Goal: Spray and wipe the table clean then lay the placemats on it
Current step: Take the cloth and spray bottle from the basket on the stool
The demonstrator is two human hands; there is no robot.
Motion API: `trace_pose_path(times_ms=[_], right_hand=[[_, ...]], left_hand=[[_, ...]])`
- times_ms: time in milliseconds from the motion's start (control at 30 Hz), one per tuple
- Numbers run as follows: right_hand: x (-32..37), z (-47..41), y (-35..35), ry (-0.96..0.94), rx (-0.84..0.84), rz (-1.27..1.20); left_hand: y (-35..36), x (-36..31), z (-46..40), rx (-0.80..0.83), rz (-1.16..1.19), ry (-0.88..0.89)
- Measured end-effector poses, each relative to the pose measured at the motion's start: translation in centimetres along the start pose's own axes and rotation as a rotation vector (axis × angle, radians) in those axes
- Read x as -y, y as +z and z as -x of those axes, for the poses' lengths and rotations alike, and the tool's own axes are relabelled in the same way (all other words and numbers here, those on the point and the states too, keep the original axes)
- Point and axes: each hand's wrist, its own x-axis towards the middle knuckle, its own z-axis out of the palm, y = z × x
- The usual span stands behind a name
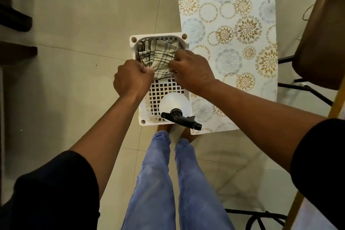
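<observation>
View from above, looking down past a person's blue-trousered legs to a pale tiled floor. Both hands reach into a white plastic basket with a square-grid lattice bottom (pixel 164 89). The left hand (pixel 133 78) is clenched around one bunched edge of a soft cream cloth with thin dark check lines (pixel 160 58); the right hand (pixel 190 71) grasps the opposite edge, fingers curled into the folds. The cloth sits crumpled between and just beyond the hands, still partly inside the basket. Nearer the body than the hands, a translucent white spray bottle with a black trigger head (pixel 177 108) stands in the same basket. Just beside the right hand lies a flat rectangular placemat, pale with gold and grey-blue floral circles (pixel 233 43). The step seems to be handling the wiping cloth; lifting it straight up, gathered firmly, should keep it off the lattice and the bottle.
</observation>
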Motion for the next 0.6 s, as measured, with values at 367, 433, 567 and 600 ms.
trace_pose_path(times_ms=[367,433,567,600], right_hand=[[3.8,-0.1,-10.7,0.184,-0.021,-0.555],[4.3,0.6,-13.1,0.222,-0.025,-0.738],[5.2,2.5,-17.7,0.248,-0.025,-1.175],[5.3,3.1,-18.7,0.233,0.020,-1.251]], left_hand=[[-8.5,0.5,2.1,0.184,0.281,0.669],[-10.8,-0.5,2.5,0.202,0.356,0.699],[-14.7,-3.5,4.1,0.264,0.443,0.798],[-15.6,-4.1,4.6,0.290,0.460,0.820]])
